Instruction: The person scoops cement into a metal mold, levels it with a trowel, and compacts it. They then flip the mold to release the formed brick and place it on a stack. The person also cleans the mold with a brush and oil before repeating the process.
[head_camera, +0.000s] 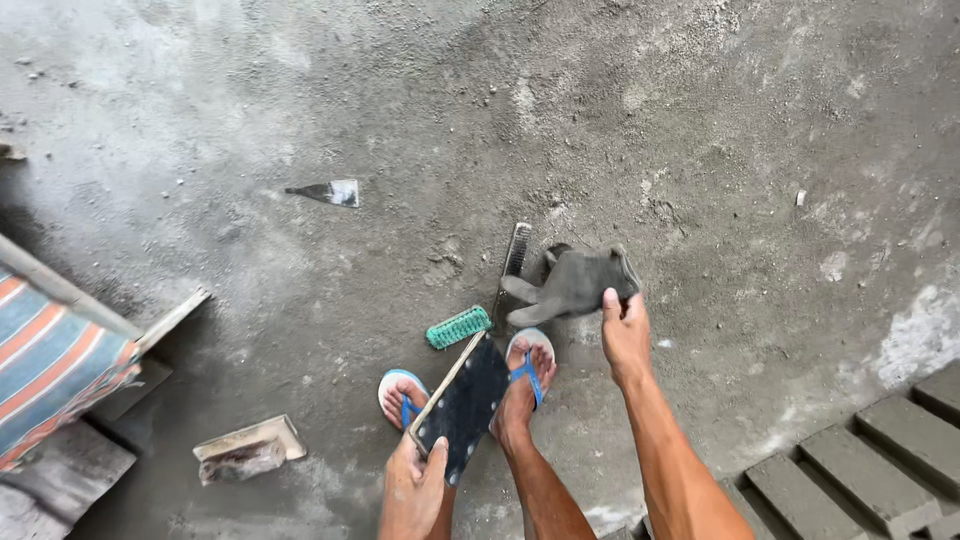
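Note:
My left hand (415, 488) grips the near end of a flat dark rectangular board (465, 402) with a pale wooden edge, tilted above my feet in blue flip-flops (530, 375). My right hand (624, 330) pinches a grey work glove (570, 285) that hangs over the dusty concrete floor. Just left of the glove lie a green scrubbing brush (458, 327) and a long dark brush (513, 262) on the ground.
A small scraper (328, 192) lies further out on the floor. A shallow wooden tray with debris (247, 450) sits at lower left, beside a striped cloth on a frame (50, 365). Grey concrete blocks (870, 470) line the lower right.

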